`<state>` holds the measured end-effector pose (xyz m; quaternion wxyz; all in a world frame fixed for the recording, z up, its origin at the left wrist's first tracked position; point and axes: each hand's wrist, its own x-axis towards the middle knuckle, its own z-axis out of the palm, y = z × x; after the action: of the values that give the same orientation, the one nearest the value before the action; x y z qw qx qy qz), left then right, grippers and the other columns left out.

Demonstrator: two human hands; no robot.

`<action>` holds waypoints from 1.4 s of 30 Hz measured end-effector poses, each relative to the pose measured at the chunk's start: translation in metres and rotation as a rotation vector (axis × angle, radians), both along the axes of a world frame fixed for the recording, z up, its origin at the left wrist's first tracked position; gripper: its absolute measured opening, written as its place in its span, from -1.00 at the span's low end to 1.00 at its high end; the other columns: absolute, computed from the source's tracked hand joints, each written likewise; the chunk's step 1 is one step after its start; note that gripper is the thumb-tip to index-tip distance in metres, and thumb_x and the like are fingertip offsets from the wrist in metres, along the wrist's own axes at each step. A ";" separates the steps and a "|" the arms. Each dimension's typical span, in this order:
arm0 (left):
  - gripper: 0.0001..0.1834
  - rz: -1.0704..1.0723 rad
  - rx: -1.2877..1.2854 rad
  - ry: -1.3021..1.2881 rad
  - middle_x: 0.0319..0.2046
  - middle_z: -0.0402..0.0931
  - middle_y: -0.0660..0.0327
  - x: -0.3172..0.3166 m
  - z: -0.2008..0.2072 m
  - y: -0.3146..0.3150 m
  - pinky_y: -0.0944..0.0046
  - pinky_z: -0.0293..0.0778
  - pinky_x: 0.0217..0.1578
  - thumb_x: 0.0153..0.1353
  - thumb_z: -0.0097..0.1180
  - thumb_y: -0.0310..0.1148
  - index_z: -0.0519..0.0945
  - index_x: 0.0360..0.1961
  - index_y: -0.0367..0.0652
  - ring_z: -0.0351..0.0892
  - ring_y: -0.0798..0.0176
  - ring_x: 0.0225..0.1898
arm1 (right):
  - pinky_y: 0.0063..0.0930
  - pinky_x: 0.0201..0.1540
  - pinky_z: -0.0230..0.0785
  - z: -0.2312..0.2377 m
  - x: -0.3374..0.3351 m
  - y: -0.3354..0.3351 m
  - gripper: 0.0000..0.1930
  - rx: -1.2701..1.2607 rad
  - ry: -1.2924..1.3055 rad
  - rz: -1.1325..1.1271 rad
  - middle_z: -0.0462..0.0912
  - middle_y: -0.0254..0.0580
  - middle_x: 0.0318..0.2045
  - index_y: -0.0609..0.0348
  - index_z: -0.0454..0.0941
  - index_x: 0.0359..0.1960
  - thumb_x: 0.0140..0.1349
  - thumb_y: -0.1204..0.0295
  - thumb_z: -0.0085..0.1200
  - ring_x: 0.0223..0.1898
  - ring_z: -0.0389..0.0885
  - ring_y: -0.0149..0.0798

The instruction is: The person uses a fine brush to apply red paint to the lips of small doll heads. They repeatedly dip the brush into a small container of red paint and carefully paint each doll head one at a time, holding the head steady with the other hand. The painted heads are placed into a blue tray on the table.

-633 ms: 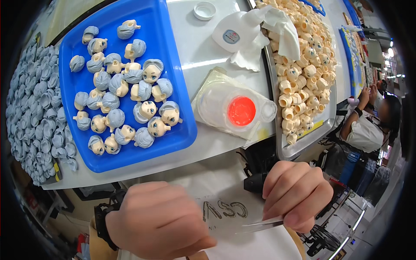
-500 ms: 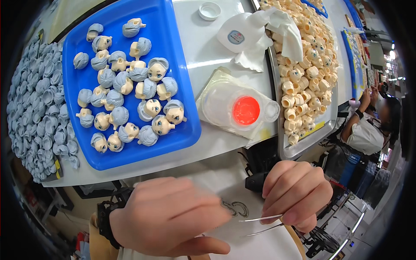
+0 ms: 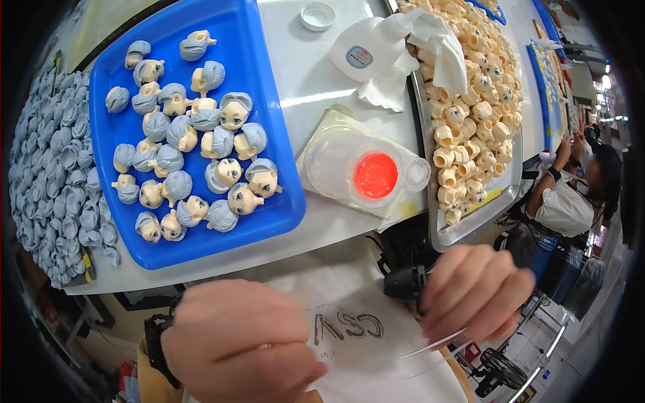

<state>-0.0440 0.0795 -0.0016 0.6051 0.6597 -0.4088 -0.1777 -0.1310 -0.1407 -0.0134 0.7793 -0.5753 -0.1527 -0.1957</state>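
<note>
My right hand [image 3: 474, 295] is closed around metal tweezers [image 3: 433, 349], their two slim prongs apart and pointing toward my left hand. It is slightly blurred. At the lower left my left hand [image 3: 242, 342] is curled shut with its back toward me; whatever lies in its fingers is hidden. Both hands are above my light apron [image 3: 356, 366], which has dark print on it. Beyond my left hand, a blue tray [image 3: 222, 248] on the table carries several doll heads [image 3: 243, 199] with painted eyes and grey-blue hair pieces.
Left of the tray lies a heap of grey-blue hair parts [image 3: 57, 174]. A translucent container with orange-red contents [image 3: 375, 174] sits on a pad, behind it a white bottle [image 3: 363, 50] with cloth and a small white dish [image 3: 317, 15]. A metal tray [image 3: 463, 232] holds beige head parts. Another person [image 3: 571, 201] sits far right.
My hands have moved farther apart: the left drew back to the left, and the right shifted right with the tweezers. More of the apron print shows between them.
</note>
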 end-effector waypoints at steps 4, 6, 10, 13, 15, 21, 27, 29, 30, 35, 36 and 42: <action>-0.87 -0.135 0.071 0.027 -0.57 0.49 0.28 0.007 -0.006 0.001 0.29 0.45 -0.56 -0.03 0.30 -0.40 0.56 -0.56 -0.13 0.57 0.19 -0.54 | -0.42 -0.49 0.37 -0.009 0.002 0.001 -0.77 -0.299 -0.035 -0.357 0.64 -0.02 -0.51 0.33 0.44 -0.27 0.25 0.36 0.05 -0.53 0.58 -0.24; -0.89 -0.237 0.205 -0.065 -0.56 0.51 0.27 0.007 -0.004 -0.004 0.31 0.44 -0.54 -0.03 0.29 -0.41 0.58 -0.55 -0.12 0.58 0.19 -0.52 | -0.43 -0.55 0.37 -0.012 0.008 0.005 -0.75 -0.514 -0.028 -0.400 0.63 0.01 -0.51 0.40 0.47 -0.28 0.09 0.47 0.21 -0.56 0.57 -0.21; -0.87 0.003 0.326 -0.152 -0.53 0.57 0.26 -0.005 -0.005 -0.025 0.33 0.43 -0.50 -0.13 0.33 -0.43 0.60 -0.52 -0.14 0.58 0.19 -0.49 | -0.49 -0.51 0.35 -0.007 0.012 0.014 -0.59 -0.636 0.097 -0.419 0.62 -0.05 -0.54 0.40 0.46 -0.25 -0.24 0.79 0.24 -0.56 0.57 -0.24; -0.78 -0.095 0.287 -0.093 -0.43 0.61 0.19 0.005 -0.005 -0.012 0.31 0.44 -0.49 -0.23 0.33 -0.50 0.62 -0.45 -0.16 0.57 0.18 -0.48 | -0.50 -0.49 0.35 -0.008 0.015 0.021 -0.61 -0.599 0.154 -0.450 0.61 -0.10 -0.55 0.37 0.47 -0.25 -0.22 0.79 0.20 -0.57 0.55 -0.27; -0.69 -0.076 0.280 -0.096 -0.38 0.60 0.14 0.006 -0.007 -0.012 0.30 0.44 -0.48 -0.25 0.30 -0.56 0.61 -0.36 -0.19 0.58 0.16 -0.46 | -0.50 -0.48 0.34 -0.008 0.016 0.023 -0.60 -0.594 0.175 -0.450 0.61 -0.13 -0.55 0.34 0.47 -0.24 -0.22 0.81 0.17 -0.58 0.53 -0.28; -0.49 0.065 0.361 -0.069 -0.18 0.55 -0.04 0.008 0.008 -0.026 0.27 0.49 -0.36 -0.24 0.25 -0.62 0.51 -0.12 -0.29 0.58 0.06 -0.26 | -0.49 -0.50 0.30 -0.012 0.017 0.025 -0.58 -0.533 0.171 -0.470 0.58 -0.18 -0.59 0.32 0.55 -0.32 -0.37 0.78 0.13 -0.60 0.50 -0.27; -0.44 0.217 0.371 -0.220 -0.01 0.49 -0.12 0.015 0.001 -0.046 0.23 0.50 -0.16 -0.16 0.21 -0.61 0.48 0.00 -0.36 0.54 0.02 -0.06 | -0.48 -0.51 0.26 -0.021 0.018 0.026 -0.65 -0.737 0.087 -0.532 0.55 -0.22 -0.58 0.25 0.59 -0.40 -0.41 0.59 0.17 -0.57 0.48 -0.25; -0.43 0.214 0.385 -0.226 0.00 0.49 -0.12 0.014 -0.004 -0.048 0.24 0.49 -0.14 -0.15 0.20 -0.62 0.48 0.02 -0.36 0.54 0.02 -0.05 | -0.48 -0.51 0.25 -0.023 0.017 0.023 -0.67 -0.774 0.064 -0.509 0.56 -0.21 -0.55 0.24 0.59 -0.41 -0.39 0.57 0.18 -0.55 0.48 -0.24; -0.43 0.229 0.386 -0.223 -0.01 0.50 -0.11 0.013 -0.005 -0.049 0.25 0.49 -0.14 -0.16 0.20 -0.63 0.49 0.02 -0.36 0.54 0.02 -0.05 | -0.48 -0.51 0.24 -0.022 0.016 0.021 -0.68 -0.799 0.059 -0.488 0.56 -0.20 -0.54 0.24 0.59 -0.42 -0.38 0.56 0.18 -0.54 0.48 -0.24; -0.49 0.297 0.337 -0.157 -0.10 0.56 -0.03 0.015 -0.009 -0.053 0.28 0.48 -0.17 -0.17 0.21 -0.66 0.54 -0.05 -0.33 0.58 0.09 -0.16 | -0.47 -0.55 0.20 -0.027 0.017 0.017 -0.67 -0.930 -0.079 -0.505 0.57 -0.18 -0.49 0.25 0.58 -0.43 -0.38 0.52 0.23 -0.52 0.47 -0.24; -0.49 0.306 0.329 -0.148 -0.12 0.57 -0.02 0.016 -0.010 -0.053 0.28 0.48 -0.18 -0.17 0.21 -0.66 0.55 -0.06 -0.33 0.58 0.11 -0.18 | -0.47 -0.56 0.19 -0.028 0.018 0.018 -0.67 -0.951 -0.104 -0.522 0.57 -0.18 -0.49 0.25 0.58 -0.42 -0.38 0.51 0.24 -0.52 0.47 -0.25; -0.53 0.320 0.341 -0.160 -0.17 0.58 0.01 0.018 -0.009 -0.054 0.30 0.48 -0.21 -0.18 0.24 -0.64 0.56 -0.11 -0.33 0.57 0.16 -0.24 | -0.52 -0.61 0.13 -0.026 0.023 0.011 -0.76 -1.082 -0.224 -0.507 0.57 -0.15 -0.49 0.24 0.58 -0.49 -0.34 0.56 0.25 -0.52 0.47 -0.27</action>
<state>-0.0258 0.0252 -0.0106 0.4710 0.8206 -0.3100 -0.0931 -0.1081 -0.1301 -0.0399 0.2846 -0.8843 -0.1698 -0.3290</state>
